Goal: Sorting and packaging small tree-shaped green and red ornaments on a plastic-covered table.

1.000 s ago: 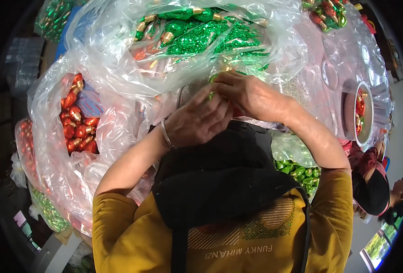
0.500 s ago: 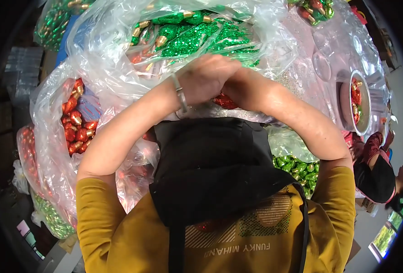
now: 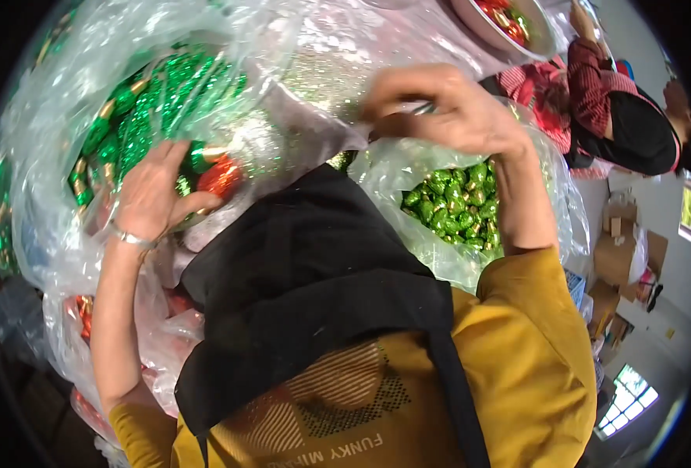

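My left hand [image 3: 154,191] lies over the near side of a clear plastic bag [image 3: 37,148] of green glittery bulb ornaments [image 3: 178,93] with gold caps. Its fingers are stretched out and its thumb stands apart, the tip close by a red glittery ornament [image 3: 219,178]. Beside that red one is a green ornament [image 3: 199,158] with a gold cap. My right hand [image 3: 447,109] is raised over the table's right part, its fingers bent and blurred by motion. A small shiny spot shows among those fingers; I cannot tell what it is.
A clear bag [image 3: 377,175] of small shiny green ornaments [image 3: 455,203] sits below my right forearm. Beyond stands a white bowl [image 3: 544,35] with red and green pieces. Red ornaments [image 3: 86,312] lie in plastic at left. A co-worker [image 3: 595,109] is at far right, near cardboard boxes [image 3: 614,257].
My hands, together over a red ornament before, are now apart: left beside the green bag, right out to the right. The view has turned right, bringing the small green ornaments into fuller sight.
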Motion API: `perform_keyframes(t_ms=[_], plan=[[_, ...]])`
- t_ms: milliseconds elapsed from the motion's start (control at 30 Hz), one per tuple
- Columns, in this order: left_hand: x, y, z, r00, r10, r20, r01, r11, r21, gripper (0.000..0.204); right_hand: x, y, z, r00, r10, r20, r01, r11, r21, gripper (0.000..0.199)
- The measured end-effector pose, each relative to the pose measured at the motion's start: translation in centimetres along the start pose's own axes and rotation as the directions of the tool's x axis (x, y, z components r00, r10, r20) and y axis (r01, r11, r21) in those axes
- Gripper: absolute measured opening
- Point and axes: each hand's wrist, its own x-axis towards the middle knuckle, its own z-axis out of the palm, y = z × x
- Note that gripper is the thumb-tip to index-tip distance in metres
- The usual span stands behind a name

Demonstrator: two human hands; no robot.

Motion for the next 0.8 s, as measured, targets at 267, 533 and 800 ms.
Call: perform_keyframes(t_ms=[267,533,800], plan=[[0.0,-2.7,0.1,0.992,0.120,0.026,-0.122,0.989,0.080,0.085,-23.7,29.4,15.4,0.456,0.888,-0.059,-0.832,0.402,-0.382,0.026],[-1.5,-0.3,-0.9,0.996,-0.080,0.026,0.077,0.993,0.092,0.079,-24.9,37.0,22.1,0.370,0.920,-0.127,-0.926,0.354,-0.133,0.030],[-17.7,-6.6,-1.8,0.499,-0.610,-0.616,0.296,0.788,-0.540,0.041,-25.0,20.7,11.9,0.763,0.642,0.077,-0.358,0.320,0.877,0.070]])
